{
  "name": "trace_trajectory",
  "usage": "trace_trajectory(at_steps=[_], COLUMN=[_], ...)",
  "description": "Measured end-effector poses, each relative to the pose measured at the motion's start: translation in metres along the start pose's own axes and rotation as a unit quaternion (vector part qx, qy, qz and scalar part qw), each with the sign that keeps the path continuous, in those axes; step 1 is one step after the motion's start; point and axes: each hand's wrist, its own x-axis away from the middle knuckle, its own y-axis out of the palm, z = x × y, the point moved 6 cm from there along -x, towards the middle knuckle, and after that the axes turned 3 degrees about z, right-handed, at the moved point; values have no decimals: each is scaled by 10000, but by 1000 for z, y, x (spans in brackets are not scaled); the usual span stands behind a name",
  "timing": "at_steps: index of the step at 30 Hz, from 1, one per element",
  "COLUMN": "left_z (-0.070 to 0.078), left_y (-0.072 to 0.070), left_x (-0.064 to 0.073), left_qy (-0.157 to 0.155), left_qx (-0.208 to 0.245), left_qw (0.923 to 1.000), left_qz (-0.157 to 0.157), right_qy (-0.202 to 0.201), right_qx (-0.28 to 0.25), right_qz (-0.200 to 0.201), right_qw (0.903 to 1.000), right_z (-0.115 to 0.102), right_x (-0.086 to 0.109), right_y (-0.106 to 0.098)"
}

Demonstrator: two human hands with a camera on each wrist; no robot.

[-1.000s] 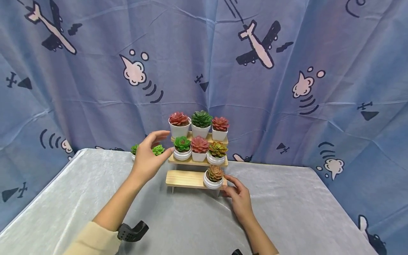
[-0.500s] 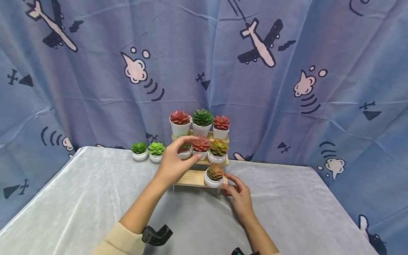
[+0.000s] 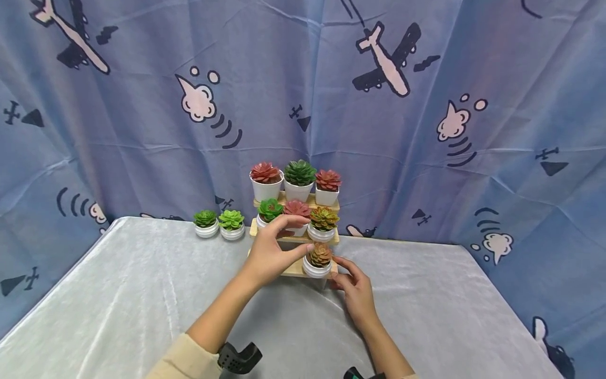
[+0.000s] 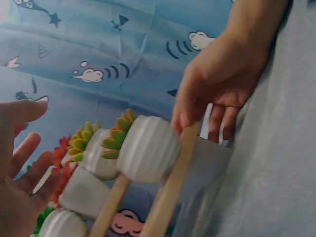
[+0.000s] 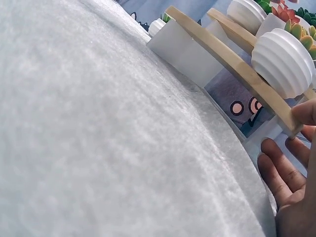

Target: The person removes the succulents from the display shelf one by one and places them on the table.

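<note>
A person's left hand (image 3: 271, 256) covers much of the left side of the bottom shelf (image 3: 293, 270) and part of the middle row's center pot (image 3: 298, 231) in the head view. The black wrist device (image 3: 352, 373) below the right hand (image 3: 358, 296) is cropped by the bottom edge; each wrist view cuts off its own hand at the side.

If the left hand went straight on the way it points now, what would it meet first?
The left hand would probably meet the brownish plant on the bottom shelf first; in the head view, the thumb tip appears at its edge. Depth is unclear, though.
</note>
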Motion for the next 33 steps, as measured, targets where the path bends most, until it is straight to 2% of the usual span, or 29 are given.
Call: trace_trajectory(at_steps=[5,13,20,28,33], left_z=[-9,-17,-25,-37,-42], left_y=[10,24,33,44,48], left_x=[6,11,14,21,26], left_qy=[-23,151,250,100,245], left_qx=[-42,-363,-599,-658,-765], left_qw=[9999,9989,9978,9977,9968], left_qz=[-148,-238,-157,-155,10], right_qy=[-51,-122,-26,-19,3], right_qx=[8,-145,-50,-35,-35], right_qz=[-23,-65,-103,-97,-65], right_qw=[10000,9998,9999,9999,10000], right_z=[0,-1,-1,-2,-1], right_x=[0,2,0,1,1], right_y=[2,3,2,1,1])
